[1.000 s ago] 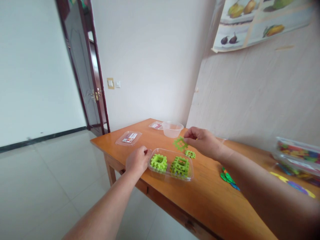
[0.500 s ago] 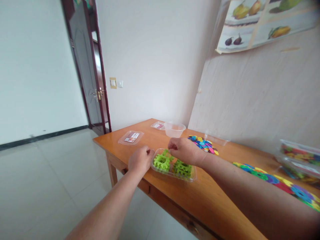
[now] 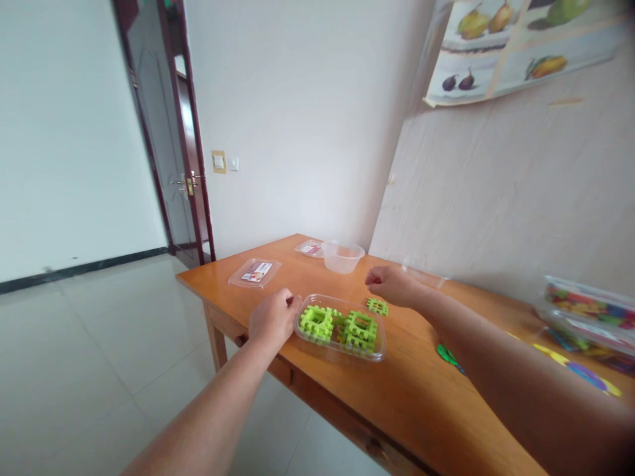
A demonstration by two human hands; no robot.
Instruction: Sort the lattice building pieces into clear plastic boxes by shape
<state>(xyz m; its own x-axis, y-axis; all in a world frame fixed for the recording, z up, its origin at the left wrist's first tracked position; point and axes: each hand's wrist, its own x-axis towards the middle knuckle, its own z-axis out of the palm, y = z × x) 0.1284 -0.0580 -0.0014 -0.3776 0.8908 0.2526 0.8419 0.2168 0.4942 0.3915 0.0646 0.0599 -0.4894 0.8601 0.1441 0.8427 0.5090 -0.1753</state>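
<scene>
A clear plastic container stands near the table's front edge. Inside it lie bright green notched building blocks, an assembled one on the left and another on the right. My left hand is closed at the container's left rim, thumb and fingers pinching it. Farther back, my right hand hovers over the table with curled fingers; whatever they hold, if anything, is hidden. Just below it a flat green notched piece lies on the tabletop, beyond the container's rim.
On the wooden table are a clear lid with a label, another labelled lid and a translucent bowl. Colourful flat discs lie right, partly behind my forearm. Packed plastic boxes stand at far right.
My right hand has moved from over the container to the right and back, uncovering the green blocks. The flat green piece on the table now shows. My left hand stays at the rim.
</scene>
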